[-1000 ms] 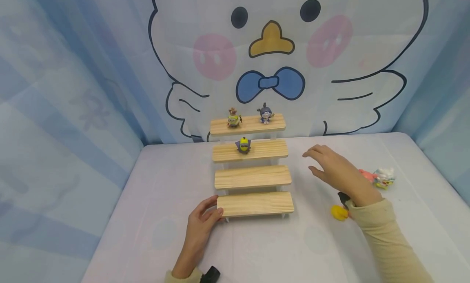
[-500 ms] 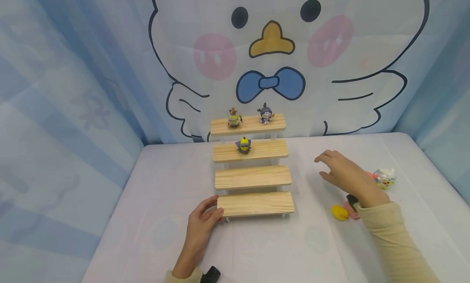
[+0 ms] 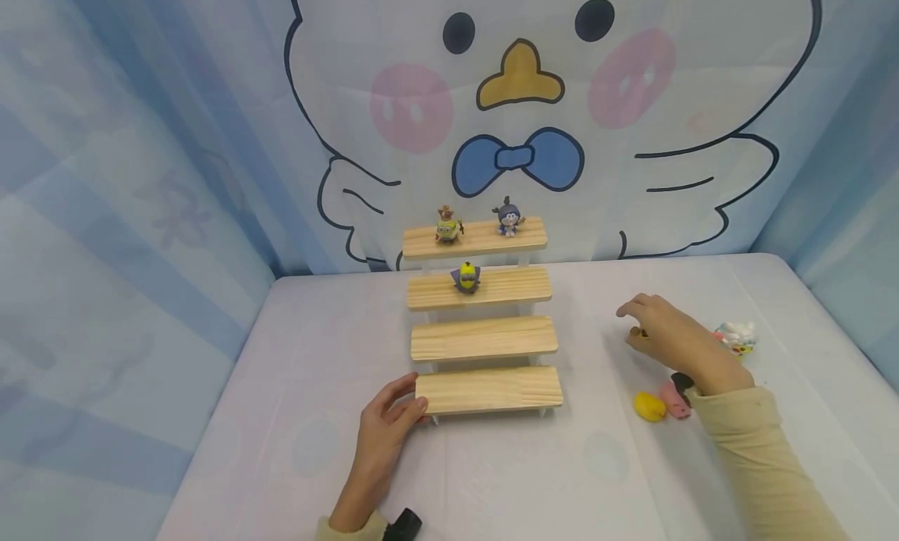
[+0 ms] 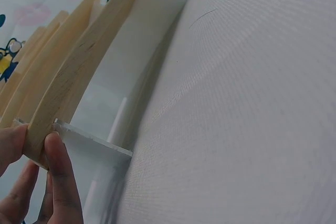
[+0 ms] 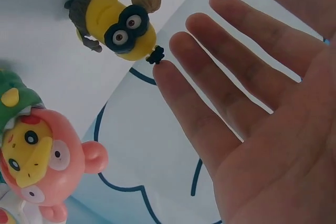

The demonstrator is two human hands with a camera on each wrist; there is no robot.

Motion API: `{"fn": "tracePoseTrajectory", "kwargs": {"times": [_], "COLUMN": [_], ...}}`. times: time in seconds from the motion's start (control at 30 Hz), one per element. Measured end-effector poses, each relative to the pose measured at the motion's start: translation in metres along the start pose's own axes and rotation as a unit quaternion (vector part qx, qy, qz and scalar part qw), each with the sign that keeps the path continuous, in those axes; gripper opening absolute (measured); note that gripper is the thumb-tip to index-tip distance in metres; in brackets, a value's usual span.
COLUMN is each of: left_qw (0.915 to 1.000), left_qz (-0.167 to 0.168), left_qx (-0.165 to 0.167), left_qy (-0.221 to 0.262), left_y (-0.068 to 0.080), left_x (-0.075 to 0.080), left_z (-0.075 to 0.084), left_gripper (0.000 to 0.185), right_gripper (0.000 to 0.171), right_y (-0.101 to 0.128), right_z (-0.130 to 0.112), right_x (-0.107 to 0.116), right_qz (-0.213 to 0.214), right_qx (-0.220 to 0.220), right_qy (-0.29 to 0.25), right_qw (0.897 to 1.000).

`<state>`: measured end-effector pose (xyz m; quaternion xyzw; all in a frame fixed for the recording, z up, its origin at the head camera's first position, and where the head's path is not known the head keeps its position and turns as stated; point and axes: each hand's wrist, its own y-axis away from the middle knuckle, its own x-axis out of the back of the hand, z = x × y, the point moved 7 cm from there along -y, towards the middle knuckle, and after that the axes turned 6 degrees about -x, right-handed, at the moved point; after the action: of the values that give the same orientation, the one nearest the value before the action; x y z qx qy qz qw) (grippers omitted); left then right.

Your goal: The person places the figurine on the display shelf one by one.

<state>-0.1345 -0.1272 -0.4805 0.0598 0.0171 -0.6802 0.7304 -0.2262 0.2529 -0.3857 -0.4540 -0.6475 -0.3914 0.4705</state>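
The left hand (image 3: 382, 416) pinches the lowest shelf (image 3: 492, 390), probably to steady it; the right hand (image 3: 677, 339), fingers extended, hovers beside a yellow figure (image 5: 107, 17)

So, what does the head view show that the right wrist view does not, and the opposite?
Only the head view: the four-tier pale wooden stand with its crowned yellow figurine, grey-hooded figurine and dark-caped yellow figurine; the left hand gripping the lowest board; the lemon-yellow rounded toy beside a pink toy.

Only the right wrist view: the faces of the black-goggled yellow figurine and the glossy pink-hooded figurine.

Both: the right hand (back from the head, palm from the wrist), the white table and the black-outlined cartoon backdrop.
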Motion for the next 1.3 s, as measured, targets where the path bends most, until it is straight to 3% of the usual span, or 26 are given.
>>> {"fn": "tracePoseTrajectory", "kwargs": {"times": [0.33, 1.3], "left_qw": [1.0000, 1.0000], "left_qz": [0.000, 0.001], "left_qx": [-0.002, -0.005], "left_qy": [0.007, -0.003], "left_y": [0.000, -0.001], "left_x": [0.000, 0.001], "left_z": [0.000, 0.000], "left_gripper": [0.054, 0.055], "right_gripper": [0.035, 0.022], "right_y": [-0.001, -0.003], "right_z": [0.011, 0.021], "right_x": [-0.005, -0.009], "right_qz": [-0.015, -0.015], "right_qx": [-0.025, -0.020], "right_qy": [0.004, 0.021], "right_qw": [1.000, 0.999]}}
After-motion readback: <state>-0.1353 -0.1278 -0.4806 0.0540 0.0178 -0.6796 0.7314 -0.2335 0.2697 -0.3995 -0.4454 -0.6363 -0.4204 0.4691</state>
